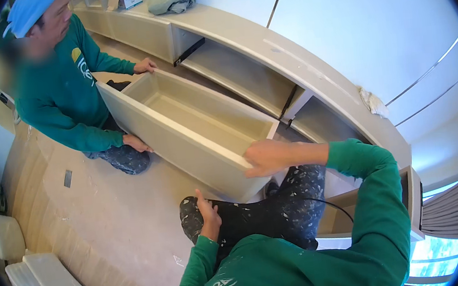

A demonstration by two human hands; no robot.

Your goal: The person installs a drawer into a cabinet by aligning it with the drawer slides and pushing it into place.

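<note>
Beige drawer (185, 153): R hand (267, 157) at corner, L hand (208, 215) nr.

The view looks from the person's head, through a wide fisheye lens, tilted steeply down and forward over the person's torso (308, 263), which lies nearest the lens. It sits close above and behind the right grip (269, 158) and the left grip (210, 217), facing the drawer (197, 160) at the right one. The wide field takes in the floor (102, 212) left of the left grip, a co-worker (60, 105) farther off beyond it, and the counter (240, 35) and wall panels (351, 35) beyond the right grip, with straight edges bending toward the rim.
</note>
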